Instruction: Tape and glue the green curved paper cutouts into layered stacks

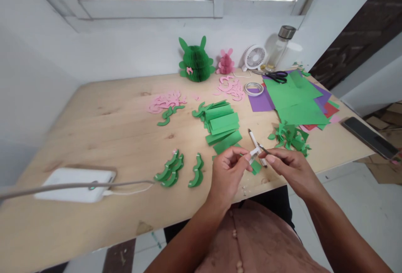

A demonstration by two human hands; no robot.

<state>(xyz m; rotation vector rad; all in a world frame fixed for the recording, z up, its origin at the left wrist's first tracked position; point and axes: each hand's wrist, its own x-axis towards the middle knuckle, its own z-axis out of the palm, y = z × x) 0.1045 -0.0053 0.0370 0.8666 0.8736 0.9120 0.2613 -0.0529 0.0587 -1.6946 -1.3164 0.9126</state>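
My left hand (230, 168) is closed in a pinch on a small white piece (255, 151), whose kind I cannot make out. Close on its right, my right hand (287, 166) grips a slim dark pointed tool (264, 149), its tip at the white piece. Below both lies a white pen (253, 138) with dark ends. Just beyond my left hand is a loose stack of green paper strips (223, 123). Wavy green paper pieces (171, 168) sit to the left, with another wavy green piece (196, 170) beside them. Green paper scraps (290, 137) lie beyond my right hand.
Along the wall stand a green paper figure (197, 64), a pink one (225, 63), a white fan (255, 57) and a bottle (277, 51). Black scissors (277, 75) rest on coloured sheets (298, 101). A phone (370, 138) lies right; a cabled white power bank (75, 176) left.
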